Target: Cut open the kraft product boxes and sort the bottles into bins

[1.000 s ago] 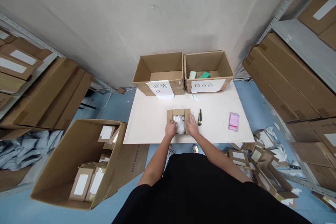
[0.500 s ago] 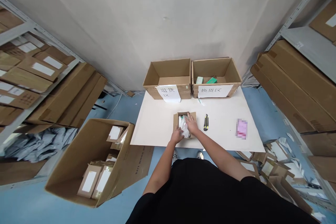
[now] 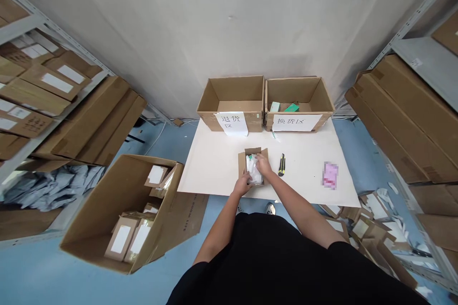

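A small open cardboard box point(image 3: 243, 161) lies on the white table point(image 3: 214, 167) near its front edge. White plastic-wrapped contents point(image 3: 252, 171) fill the box. My left hand point(image 3: 242, 185) grips the box at its near left corner. My right hand point(image 3: 264, 166) reaches into the box, its fingers closed on the white wrapping. A black and yellow utility knife point(image 3: 282, 165) lies just right of the box.
Two open cartons with paper labels stand at the table's back: the left one point(image 3: 232, 100) looks empty, the right one point(image 3: 298, 102) holds green items. A pink item point(image 3: 330, 175) lies at the right. A large carton of parcels point(image 3: 118, 214) sits on the floor left. Shelves of boxes flank both sides.
My right hand moved from the box's right flap into the box and closed on the white wrapping. My left hand shifted to the near left corner. The camera view shifted slightly.
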A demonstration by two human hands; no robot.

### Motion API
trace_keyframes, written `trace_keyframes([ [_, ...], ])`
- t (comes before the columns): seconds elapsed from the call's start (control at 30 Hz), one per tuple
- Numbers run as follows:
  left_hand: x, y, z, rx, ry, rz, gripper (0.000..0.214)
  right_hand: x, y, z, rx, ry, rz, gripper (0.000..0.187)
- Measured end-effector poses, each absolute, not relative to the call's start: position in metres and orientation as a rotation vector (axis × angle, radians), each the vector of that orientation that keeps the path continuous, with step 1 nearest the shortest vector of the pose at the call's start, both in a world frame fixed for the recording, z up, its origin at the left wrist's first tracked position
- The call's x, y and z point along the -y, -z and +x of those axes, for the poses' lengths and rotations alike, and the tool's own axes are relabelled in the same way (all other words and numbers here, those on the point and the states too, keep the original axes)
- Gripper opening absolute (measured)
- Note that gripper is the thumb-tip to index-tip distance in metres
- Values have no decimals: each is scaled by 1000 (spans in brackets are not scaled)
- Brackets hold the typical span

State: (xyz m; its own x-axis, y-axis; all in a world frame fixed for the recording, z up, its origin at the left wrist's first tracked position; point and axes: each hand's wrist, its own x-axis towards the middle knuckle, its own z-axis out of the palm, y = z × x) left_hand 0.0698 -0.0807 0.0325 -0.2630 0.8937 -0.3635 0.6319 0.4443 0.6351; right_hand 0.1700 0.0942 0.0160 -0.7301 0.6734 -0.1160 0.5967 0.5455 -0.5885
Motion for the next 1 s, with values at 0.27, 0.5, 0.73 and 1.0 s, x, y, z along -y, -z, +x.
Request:
trace_keyframes([
  [0.27, 80, -37, 68, -2015, -399, 1258, 24, -88, -19, 139, 2960, -1060, -1135, 53],
  [0.5, 83, -35, 67, -2027, -302, 1344, 68, -58, -15, 163, 3084, -1250, -1030, 43],
  [0.73, 83, -27, 65, -1966, 17, 1556, 49, -81, -22, 153, 3003, -1096, -1096, 45],
  [1.0, 83, -26, 70, -1953, -5, 1588, 41, -105, -22, 119, 3023, -989, -1323, 64],
])
